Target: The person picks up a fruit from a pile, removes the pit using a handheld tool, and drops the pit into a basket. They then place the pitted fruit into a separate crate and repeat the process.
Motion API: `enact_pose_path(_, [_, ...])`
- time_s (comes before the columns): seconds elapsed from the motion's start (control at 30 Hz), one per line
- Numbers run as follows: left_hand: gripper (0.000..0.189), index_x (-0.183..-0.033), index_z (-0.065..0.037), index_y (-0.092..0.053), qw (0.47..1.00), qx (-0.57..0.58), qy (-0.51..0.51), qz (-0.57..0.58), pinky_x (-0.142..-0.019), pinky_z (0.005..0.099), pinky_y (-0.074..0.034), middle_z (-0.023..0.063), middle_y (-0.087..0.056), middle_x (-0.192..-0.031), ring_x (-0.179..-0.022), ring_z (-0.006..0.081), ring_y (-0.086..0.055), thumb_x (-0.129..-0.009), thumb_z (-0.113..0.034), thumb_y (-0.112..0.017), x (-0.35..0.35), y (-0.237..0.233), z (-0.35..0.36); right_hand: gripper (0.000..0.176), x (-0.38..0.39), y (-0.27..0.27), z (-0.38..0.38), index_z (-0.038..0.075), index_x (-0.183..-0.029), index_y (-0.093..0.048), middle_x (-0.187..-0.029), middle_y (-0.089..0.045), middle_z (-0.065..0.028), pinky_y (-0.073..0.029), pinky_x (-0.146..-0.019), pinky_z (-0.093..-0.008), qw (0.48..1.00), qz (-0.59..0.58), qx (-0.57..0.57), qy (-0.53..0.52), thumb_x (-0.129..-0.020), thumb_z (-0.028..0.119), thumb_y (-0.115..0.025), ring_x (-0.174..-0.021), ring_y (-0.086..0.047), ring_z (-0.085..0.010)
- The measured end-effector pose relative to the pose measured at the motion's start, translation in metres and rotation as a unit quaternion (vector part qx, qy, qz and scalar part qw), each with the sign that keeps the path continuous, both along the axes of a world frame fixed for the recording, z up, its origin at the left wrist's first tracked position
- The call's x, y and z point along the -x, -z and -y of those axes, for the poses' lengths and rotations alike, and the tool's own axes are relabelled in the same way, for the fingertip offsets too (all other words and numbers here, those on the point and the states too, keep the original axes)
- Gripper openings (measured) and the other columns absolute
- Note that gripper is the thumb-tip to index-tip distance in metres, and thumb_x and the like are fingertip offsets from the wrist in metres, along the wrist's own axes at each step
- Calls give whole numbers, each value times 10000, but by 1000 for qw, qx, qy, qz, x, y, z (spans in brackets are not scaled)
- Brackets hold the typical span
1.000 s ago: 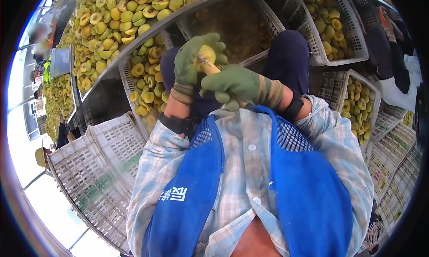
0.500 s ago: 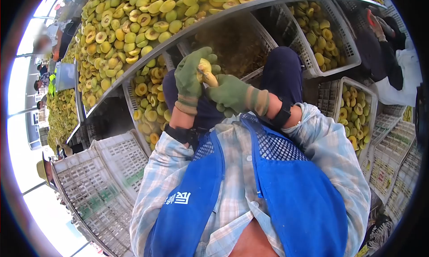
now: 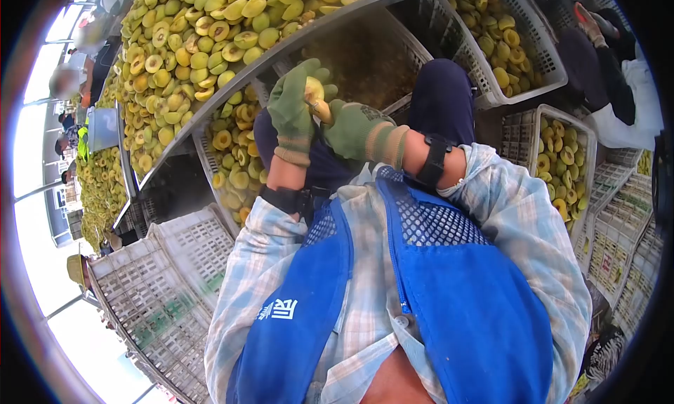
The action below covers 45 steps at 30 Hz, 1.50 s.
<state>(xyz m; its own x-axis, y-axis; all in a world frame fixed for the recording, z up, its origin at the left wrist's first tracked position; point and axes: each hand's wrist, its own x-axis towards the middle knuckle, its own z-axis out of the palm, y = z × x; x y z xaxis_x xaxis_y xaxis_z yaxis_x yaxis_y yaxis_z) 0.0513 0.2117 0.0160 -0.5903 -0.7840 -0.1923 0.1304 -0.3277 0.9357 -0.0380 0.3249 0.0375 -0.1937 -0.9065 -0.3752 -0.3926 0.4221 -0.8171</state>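
Observation:
Both my hands wear green gloves with tan-striped cuffs and meet in front of my knees. My left hand (image 3: 290, 109) is closed round a yellow-green fruit (image 3: 314, 89), which looks like a plum or peach. Close beside it, my right hand (image 3: 359, 129) is closed on a small pitting knife with a yellowish handle (image 3: 321, 112). The handle's end points at the fruit; its blade is mostly hidden by fruit and fingers. Beyond my hands, a heap of halved fruit (image 3: 203, 42) covers a metal-edged table.
Under the table edge (image 3: 270, 67) stand a crate of fruit halves (image 3: 235, 148) and a crate with dark bits (image 3: 365, 60). More fruit-filled crates (image 3: 502, 46) (image 3: 558, 165) stand to the right. White crates (image 3: 161, 270) are at left. A co-worker's gloved hand (image 3: 588, 26) shows far right.
Both hands have moved slightly up and left with the fruit and knife. My right hand has turned, so more of the glove's back shows. The whole view has shifted a little.

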Motion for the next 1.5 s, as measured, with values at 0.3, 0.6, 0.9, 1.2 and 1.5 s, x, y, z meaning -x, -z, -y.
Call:
enact_pose_path(0.3, [334,-1068,28,-632,992,20,-105,61,-621,350,-570,157,-668,-890,-656,231,-645,-893,-256,-611,15,28,17,373,12,0,21,62,-1058,-610,-962,-680,-171,-508,-753,-421,988,-151,-22,-31,-832,359,-615,-896,-664,-338])
enact_pose_path(0.6, [498,-1220,-5,-572,967,-211,-95,-103,-841,413,-538,164,-636,-1091,-1003,288,-617,-938,-405,-481,-9,18,40,286,43,40,48,3,-954,-616,-650,-615,-53,-462,-408,-281,853,519,-57,26,-912,285,-591,-510,-610,-157])
enact_pose_path(0.9, [391,-1205,3,-588,987,-62,-143,-27,-792,361,-538,124,-656,-1023,-900,243,-640,-963,-282,-474,-27,20,61,447,28,72,81,-51,-1111,-587,-565,-593,1,-417,-321,-242,573,806,-146,-40,-987,362,-470,-393,-544,-107])
enact_pose_path(1.2, [277,-1141,-40,-581,910,246,-291,163,-718,278,-508,97,-623,-1064,-904,175,-621,-929,-218,-567,-98,65,129,550,56,79,95,-36,-1142,-569,-572,-497,5,-337,-387,-235,638,755,-120,94,-977,473,-443,-415,-409,-117])
enact_pose_path(1.5, [434,-1321,4,-475,849,308,-410,128,-873,333,-496,146,-582,-1211,-1020,219,-593,-924,-149,-563,-93,21,154,497,59,120,77,-5,-1088,-564,-627,-517,-10,-339,-405,-259,665,717,-119,173,-965,464,-454,-468,-442,-132])
